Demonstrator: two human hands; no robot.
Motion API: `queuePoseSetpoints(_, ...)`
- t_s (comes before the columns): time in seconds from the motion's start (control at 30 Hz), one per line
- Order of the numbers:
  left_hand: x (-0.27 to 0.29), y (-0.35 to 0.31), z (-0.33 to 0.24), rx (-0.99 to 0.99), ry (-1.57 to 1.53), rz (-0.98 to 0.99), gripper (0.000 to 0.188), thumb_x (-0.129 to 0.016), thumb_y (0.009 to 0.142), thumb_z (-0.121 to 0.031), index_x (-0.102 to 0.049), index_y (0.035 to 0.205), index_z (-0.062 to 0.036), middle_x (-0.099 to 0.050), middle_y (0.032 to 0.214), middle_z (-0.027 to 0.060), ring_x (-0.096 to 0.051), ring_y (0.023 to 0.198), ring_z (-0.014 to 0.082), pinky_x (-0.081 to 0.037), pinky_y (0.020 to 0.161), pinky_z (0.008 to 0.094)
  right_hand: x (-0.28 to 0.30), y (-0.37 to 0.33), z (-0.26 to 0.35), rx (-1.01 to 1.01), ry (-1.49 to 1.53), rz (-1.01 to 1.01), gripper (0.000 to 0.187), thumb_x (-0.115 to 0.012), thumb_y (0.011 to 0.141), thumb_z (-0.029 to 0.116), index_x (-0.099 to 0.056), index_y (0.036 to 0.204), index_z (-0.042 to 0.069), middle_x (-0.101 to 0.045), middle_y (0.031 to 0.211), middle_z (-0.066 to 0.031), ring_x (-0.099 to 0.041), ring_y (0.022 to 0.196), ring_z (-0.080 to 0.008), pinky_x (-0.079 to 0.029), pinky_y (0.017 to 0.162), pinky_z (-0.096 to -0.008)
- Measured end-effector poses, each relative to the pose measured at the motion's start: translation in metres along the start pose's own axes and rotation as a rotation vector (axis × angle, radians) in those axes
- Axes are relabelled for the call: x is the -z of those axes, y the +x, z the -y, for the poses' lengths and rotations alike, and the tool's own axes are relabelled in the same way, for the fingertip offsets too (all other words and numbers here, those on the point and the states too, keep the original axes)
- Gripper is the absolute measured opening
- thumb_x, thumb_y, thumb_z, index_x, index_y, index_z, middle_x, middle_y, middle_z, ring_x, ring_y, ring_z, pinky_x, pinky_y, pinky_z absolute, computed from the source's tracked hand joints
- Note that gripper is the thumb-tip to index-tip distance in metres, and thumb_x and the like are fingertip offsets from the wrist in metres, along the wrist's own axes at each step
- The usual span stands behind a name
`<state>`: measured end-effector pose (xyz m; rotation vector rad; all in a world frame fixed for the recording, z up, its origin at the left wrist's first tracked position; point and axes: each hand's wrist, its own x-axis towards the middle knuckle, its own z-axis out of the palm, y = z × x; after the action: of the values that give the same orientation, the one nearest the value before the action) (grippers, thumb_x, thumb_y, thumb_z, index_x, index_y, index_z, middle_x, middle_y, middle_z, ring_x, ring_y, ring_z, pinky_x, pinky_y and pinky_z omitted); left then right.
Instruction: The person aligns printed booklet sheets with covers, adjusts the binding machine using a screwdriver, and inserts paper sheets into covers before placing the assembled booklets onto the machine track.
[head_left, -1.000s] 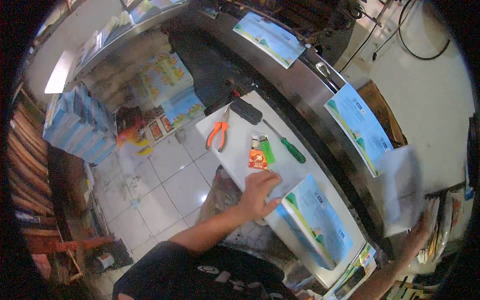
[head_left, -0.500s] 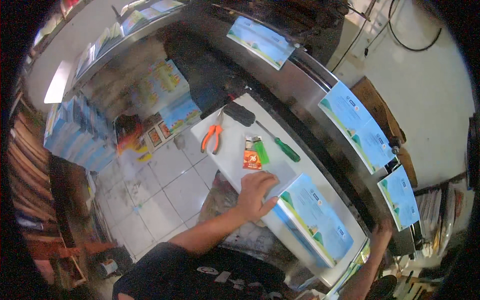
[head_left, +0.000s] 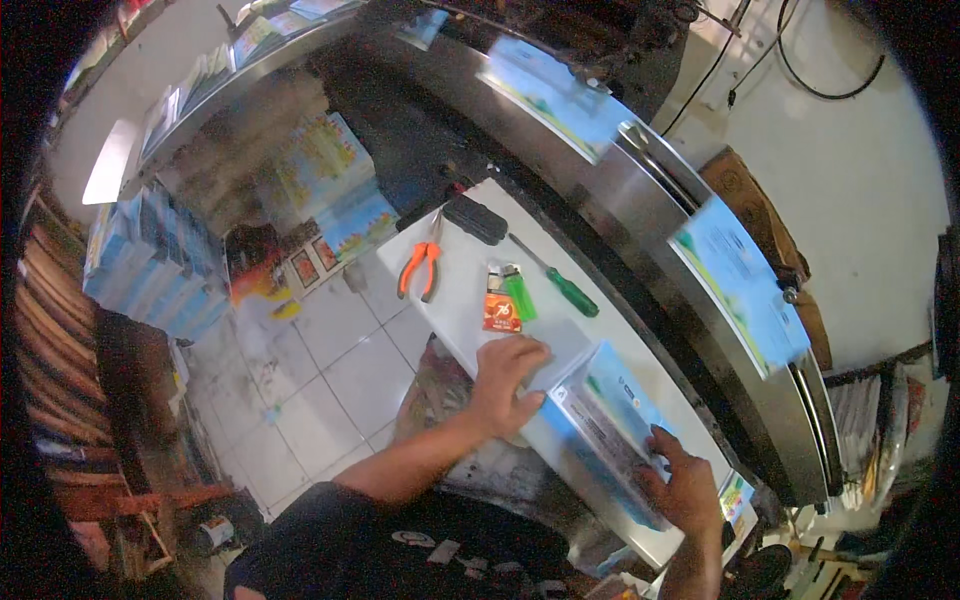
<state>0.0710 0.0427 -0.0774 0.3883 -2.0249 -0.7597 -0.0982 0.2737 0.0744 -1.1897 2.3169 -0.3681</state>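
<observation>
A: Where is the stack of blue papers [head_left: 612,385]?

B: It lies on the near right part of the white table [head_left: 450,305].

A: What about the left hand [head_left: 508,385]?

B: It's by the far end of the stack. The fingers bend a bit, and the thumb pokes out at the corner. It's loosely open, and I see nothing in its grip.

A: And the right hand [head_left: 685,485]?

B: It's at the near right part of the stack. It's about half open, with thumb and fingers apart. I can't tell if it pinches a paper.

A: What else is on the table?

B: Just past the left hand are a red and orange box [head_left: 501,313] and a green lighter [head_left: 519,296]. A green screwdriver [head_left: 573,293] is to their right. The pliers [head_left: 430,249] are on the far left, near a dark case [head_left: 476,220].
</observation>
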Motion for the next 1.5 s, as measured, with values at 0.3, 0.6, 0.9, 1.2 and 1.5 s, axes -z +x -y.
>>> queuePoseSetpoints(0.3,0.001,0.002,0.0,-0.014,0.001,0.038,0.053,-0.051,0.089,-0.048,-0.055,0.118,-0.004,-0.056,0.117,0.0152,-0.05,0.112,0.0333,-0.033,0.096,0.0457,0.147,-0.019,-0.134,-0.213,-0.233,-0.777,0.037,-0.052,0.091,0.005,-0.056,0.128,0.002,-0.065,0.116,-0.0198,-0.064,0.103,-0.0255,-0.05,0.086,-0.0385)
queuePoseSetpoints(0.6,0.005,0.005,-0.004,0.027,0.037,0.091,0.051,-0.052,0.088,-0.046,-0.055,0.118,-0.0046,-0.055,0.12,0.0142,-0.048,0.115,0.0321,-0.03,0.097,0.0464,0.088,0.016,-0.27,0.048,-0.313,-0.931,0.046,-0.043,0.092,0.0,-0.048,0.137,0.006,-0.051,0.138,-0.0159,-0.044,0.131,-0.034,-0.037,0.107,-0.0408)
queuePoseSetpoints(0.9,0.005,0.005,-0.007,0.006,0.072,0.099,0.048,-0.054,0.087,-0.043,-0.056,0.118,-0.0056,-0.056,0.118,0.0132,-0.049,0.114,0.0316,-0.03,0.097,0.0459,0.008,-0.001,-0.097,0.02,-0.196,-0.503,0.036,-0.068,0.078,0.005,-0.063,0.114,0.004,-0.062,0.119,-0.0179,-0.057,0.112,-0.0378,-0.046,0.096,-0.0426)
queuePoseSetpoints(1.2,0.003,0.006,-0.001,-0.009,0.028,0.105,0.047,-0.055,0.087,-0.042,-0.058,0.115,-0.0045,-0.056,0.117,0.0139,-0.05,0.111,0.0318,-0.031,0.096,0.045,-0.026,-0.006,-0.005,0.044,-0.248,-0.068,0.078,-0.08,0.069,0.039,-0.046,0.13,0.005,-0.056,0.124,-0.0246,-0.056,0.114,-0.0403,-0.047,0.095,-0.0452)
queuePoseSetpoints(1.5,0.006,0.001,-0.001,-0.008,0.061,0.09,0.044,-0.053,0.088,-0.04,-0.058,0.118,-0.0072,-0.057,0.121,0.0122,-0.051,0.113,0.0306,-0.033,0.097,0.0446,0.081,-0.009,-0.092,-0.126,-0.405,-0.523,0.034,-0.053,0.09,0.015,-0.059,0.121,0.0,-0.063,0.11,-0.0263,-0.064,0.098,-0.0362,-0.049,0.082,-0.0439)
